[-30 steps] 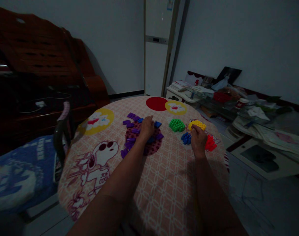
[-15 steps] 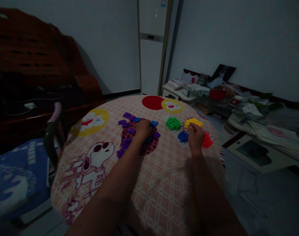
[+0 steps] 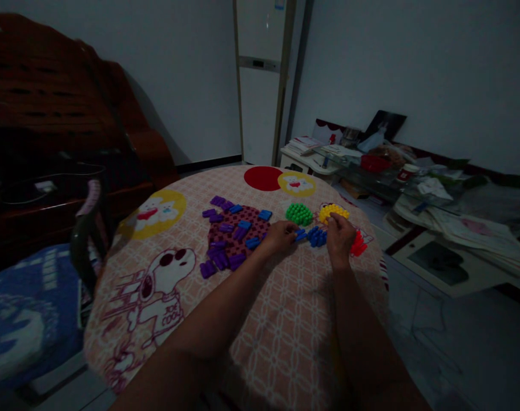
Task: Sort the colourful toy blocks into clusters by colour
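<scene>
My left hand [image 3: 280,235] rests on the round table [image 3: 285,342], its fingers pinched on a small blue piece [image 3: 300,233] held against the blue cluster [image 3: 317,236]. Just right of that cluster my right hand [image 3: 340,238] has its fingers curled down between the yellow cluster [image 3: 333,212] and the red pieces [image 3: 359,245]; what they hold is hidden. A green cluster [image 3: 299,213] lies beyond my hands. Loose purple and blue pieces [image 3: 225,240] lie spread to the left of my left hand.
The table carries a cartoon-dog cloth. A dark wooden sofa [image 3: 63,114] and a chair back [image 3: 86,228] stand on the left. On the right a low glass table [image 3: 371,165] holds papers and clutter. A white appliance [image 3: 260,85] stands against the far wall.
My left hand has left the purple and blue pieces and moved right to the blue cluster, carrying a blue piece. My right hand has hardly moved.
</scene>
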